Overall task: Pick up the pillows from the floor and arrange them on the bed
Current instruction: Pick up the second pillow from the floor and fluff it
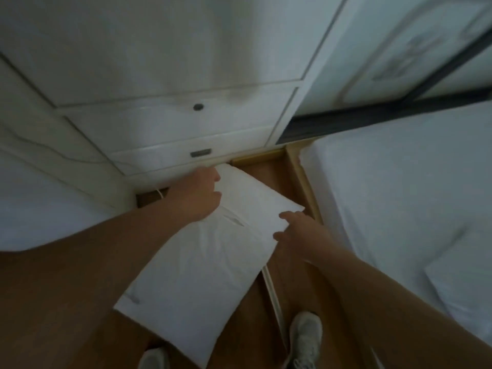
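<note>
A long white pillow (213, 259) lies on the wooden floor (53, 302) between two beds, its far end near the white cabinet. My left hand (198, 197) presses on the pillow's far left edge, fingers curled around it. My right hand (300, 230) touches the pillow's right edge with fingers spread, not closed on it. The bed (399, 195) with a white sheet is on the right, and another white pillow (463, 283) lies on it near the lower right.
A white cabinet (186, 129) with drawers stands straight ahead. A second white bed or mattress (40, 203) is on the left. A white cord (271, 286) runs along the floor by the bed frame. My two shoes (304, 339) are at the bottom.
</note>
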